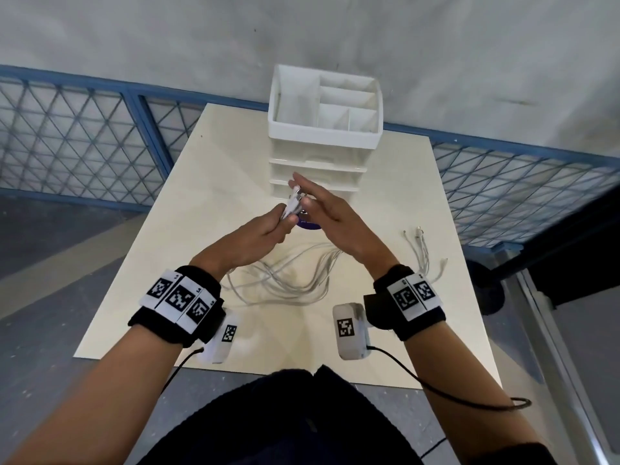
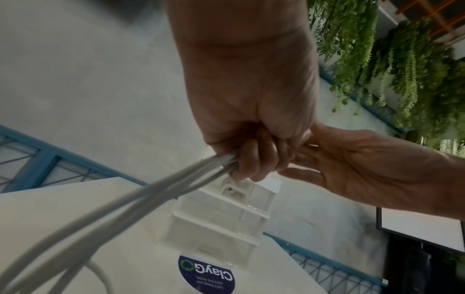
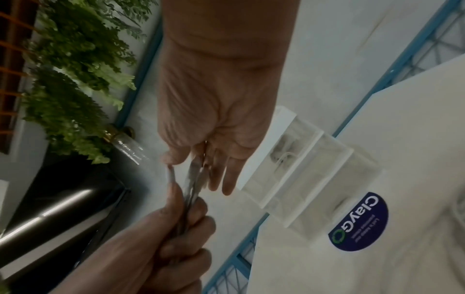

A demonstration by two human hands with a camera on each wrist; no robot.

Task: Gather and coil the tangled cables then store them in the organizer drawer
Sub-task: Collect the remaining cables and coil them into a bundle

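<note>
My left hand (image 1: 272, 226) grips a bundle of white cable ends (image 1: 294, 203) in a fist, raised above the table in front of the organizer. In the left wrist view the left hand (image 2: 251, 159) has its fingers curled round the grey-white cables (image 2: 151, 199), which run down to the table. My right hand (image 1: 317, 204) lies with straight fingers against the cable ends. The right wrist view shows the right hand (image 3: 216, 151) with its thumb touching a cable tip (image 3: 193, 179). Loose cable loops (image 1: 285, 276) trail on the table. The white organizer (image 1: 323, 129) has its drawers (image 1: 315, 169) pushed in.
A second small bunch of white cables (image 1: 424, 256) lies on the table at the right. A round dark blue sticker (image 2: 206, 276) sits on the cream table (image 1: 201, 196) in front of the organizer. Blue mesh fencing (image 1: 67, 139) runs behind the table.
</note>
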